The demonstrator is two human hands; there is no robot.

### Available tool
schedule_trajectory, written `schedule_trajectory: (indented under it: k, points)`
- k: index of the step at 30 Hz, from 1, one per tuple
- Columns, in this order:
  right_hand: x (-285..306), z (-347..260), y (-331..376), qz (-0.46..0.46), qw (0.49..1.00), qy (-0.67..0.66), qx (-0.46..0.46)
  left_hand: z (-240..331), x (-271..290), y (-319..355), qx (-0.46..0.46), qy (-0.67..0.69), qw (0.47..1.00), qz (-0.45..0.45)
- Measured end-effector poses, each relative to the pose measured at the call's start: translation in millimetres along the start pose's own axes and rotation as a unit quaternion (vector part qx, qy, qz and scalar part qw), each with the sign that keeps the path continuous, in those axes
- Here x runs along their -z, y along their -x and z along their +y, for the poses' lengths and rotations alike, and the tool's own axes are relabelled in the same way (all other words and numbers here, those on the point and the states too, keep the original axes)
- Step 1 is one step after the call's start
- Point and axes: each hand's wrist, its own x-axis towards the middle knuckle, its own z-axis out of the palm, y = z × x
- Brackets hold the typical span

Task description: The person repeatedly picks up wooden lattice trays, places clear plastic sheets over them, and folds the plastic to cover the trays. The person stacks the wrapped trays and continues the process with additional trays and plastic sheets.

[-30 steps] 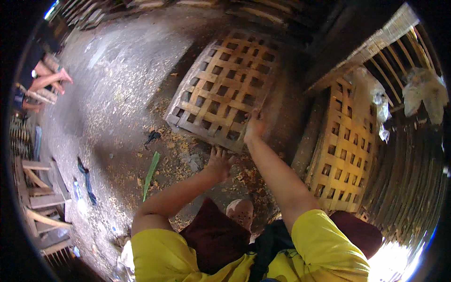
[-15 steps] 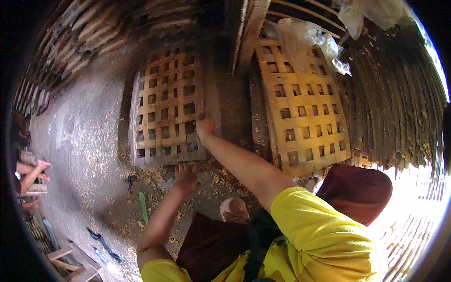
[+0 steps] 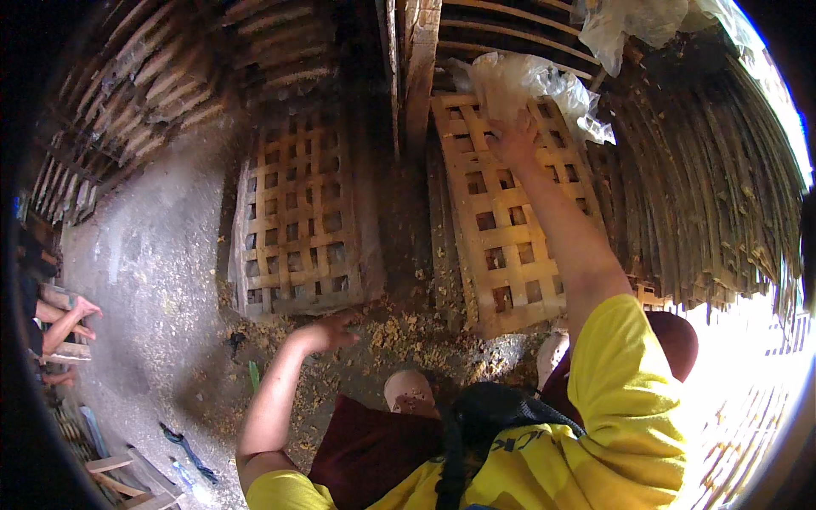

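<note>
Two stacks topped by wooden lattice panels lie on the floor before me: a left lattice panel [image 3: 283, 244] and a paler right lattice panel [image 3: 507, 221]. My right hand [image 3: 515, 143] reaches over the far part of the right panel, fingers stretched out, beside a crumpled clear plastic sheet [image 3: 557, 76]. Whether it touches the panel or the sheet I cannot tell. Off the near end of the left panel, my left hand [image 3: 325, 333] hovers above the floor with its fingers apart and holds nothing.
A wooden post [image 3: 422, 72] rises between the panels' far ends. Thin wooden slats [image 3: 701, 178] are stacked at the right. Crumbly debris [image 3: 399, 331] litters the floor by my feet. Another person's limbs [image 3: 72, 323] show at the left edge, near a dark strap [image 3: 187, 450].
My right hand has left the left panel's edge and moved right and away from me, over the right panel. My left hand has drawn slightly back from the left panel's near end.
</note>
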Motion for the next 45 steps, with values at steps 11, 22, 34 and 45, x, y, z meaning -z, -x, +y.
schedule_trajectory:
  k: [11, 22, 34, 45]
  points:
    - [161, 56, -37, -0.156, 0.894, -0.39, 0.155, 128, 41, 18, -0.141, 0.044, 0.978, 0.146]
    - [308, 75, 5, -0.239, 0.844, -0.454, 0.155, 291, 107, -41, -0.478, 0.017, 0.744, 0.466]
    - [344, 93, -21, 0.229, 0.876, -0.421, 0.052, 338, 189, -7, -0.537, 0.226, 0.616, 0.531]
    - [368, 118, -27, 0.394, 0.866, -0.308, -0.004, 379, 180, 89, -0.619, -0.023, 0.384, 0.685]
